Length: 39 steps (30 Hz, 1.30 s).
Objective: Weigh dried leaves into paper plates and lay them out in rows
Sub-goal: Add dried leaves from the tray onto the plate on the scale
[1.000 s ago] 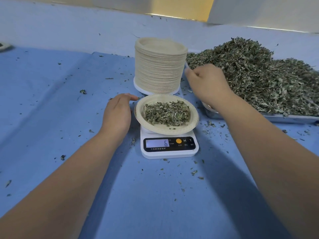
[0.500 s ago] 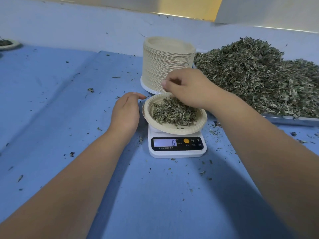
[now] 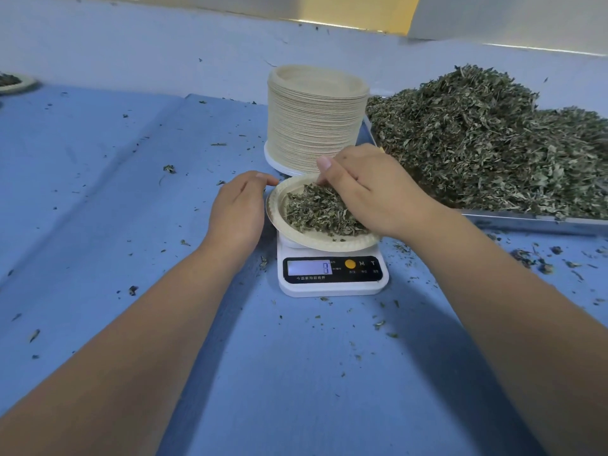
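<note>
Eight on the scale (image 3: 332, 286) readout, up from six half a second ago: our right hand (image 3: 371, 189) has brought more dried leaves (image 3: 312, 212) from the heap (image 3: 487, 143) at 2 o'clock into the paper plate (image 3: 275, 205); portion likely near its mark. Right grip: fingertips down in the plate's leaves, thumb raised; pinching or not, we cannot tell. Left hand (image 3: 238, 209): grip apart, fingertips touching the plate's rim at 9 o'clock. Plate sits on the scale

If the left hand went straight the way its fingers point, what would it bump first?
Most likely the rim of the round beige paper plate holding dried leaves on the white scale. The left hand points at it from close by; whether they touch is unclear.
</note>
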### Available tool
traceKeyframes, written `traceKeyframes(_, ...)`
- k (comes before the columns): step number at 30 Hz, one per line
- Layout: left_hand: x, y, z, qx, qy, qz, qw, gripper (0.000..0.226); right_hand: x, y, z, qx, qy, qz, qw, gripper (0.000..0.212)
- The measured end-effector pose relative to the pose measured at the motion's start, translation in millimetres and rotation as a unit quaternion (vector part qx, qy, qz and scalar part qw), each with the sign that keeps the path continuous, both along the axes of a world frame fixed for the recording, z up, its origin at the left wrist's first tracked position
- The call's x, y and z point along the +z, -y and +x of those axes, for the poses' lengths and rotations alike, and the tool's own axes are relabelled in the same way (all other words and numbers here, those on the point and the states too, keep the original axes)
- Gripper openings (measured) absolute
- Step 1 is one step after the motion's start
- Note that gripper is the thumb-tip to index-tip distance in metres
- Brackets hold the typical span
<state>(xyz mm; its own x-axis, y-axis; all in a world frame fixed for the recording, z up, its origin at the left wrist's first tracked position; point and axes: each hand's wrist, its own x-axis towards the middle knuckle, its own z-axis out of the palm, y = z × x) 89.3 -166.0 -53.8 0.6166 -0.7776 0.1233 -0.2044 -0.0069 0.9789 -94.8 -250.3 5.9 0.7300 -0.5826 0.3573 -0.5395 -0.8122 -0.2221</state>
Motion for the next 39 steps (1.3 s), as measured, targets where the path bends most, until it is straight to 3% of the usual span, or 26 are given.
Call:
traceKeyframes(3,-1.3,-0.6,-0.2,0.003,-0.006,-0.006,1.0,0.038,3.5,3.8,-9.9,0.001,0.082,0.085,0.993,0.059)
traceKeyframes(6,-3.0,-1.0,1.0,0.009,-0.01,-0.013,1.0,0.036,0.5,17.9,-28.9,-0.03,0.118,0.082,0.989,0.056)
traceKeyframes(11,-4.3,-0.5,1.5,-0.007,-0.007,-0.012,1.0,0.037,-23.7,38.0,-67.4,-0.152,0.108,0.061,0.981,0.056)
traceKeyframes(19,-1.7,-0.8,1.5,-0.018,-0.009,0.005,1.0,0.033,-26.6,20.0,-55.0,-0.168,0.003,-0.089,0.982,0.045)
traceKeyframes(23,5.3,-0.8,-12.7,-0.04,-0.092,0.032,0.994,0.037,-29.5,7.0,-44.8,-0.158,0.002,-0.046,0.986,0.045)
traceKeyframes(26,13.2,-3.6,-20.3,-0.06,-0.193,0.038,0.979,0.027,-27.0,-4.1,-35.5,-0.155,-0.007,-0.04,0.987,0.048)
traceKeyframes(29,22.5,-6.2,-11.8,-0.029,-0.293,-0.008,0.956,0.029,-25.5,-19.4,-23.9,-0.126,0.016,-0.03,0.991,0.05)
traceKeyframes(31,30.4,-11.7,2.2,-0.006,-0.335,-0.033,0.942,0.026,-23.8,-28.6,-14.6,-0.086,0.071,0.025,0.993,0.045)
traceKeyframes(34,40.3,-27.5,32.1,0.032,-0.337,-0.043,0.94,0.034,-18.0,-41.9,7.4,-0.019,0.086,0.12,0.989,0.045)
traceKeyframes(39,54.1,-77.5,92.5,0.093,-0.328,-0.057,0.938,0.036,-9.4,-63.2,72.6,0.084,0.032,0.154,0.984,0.054)
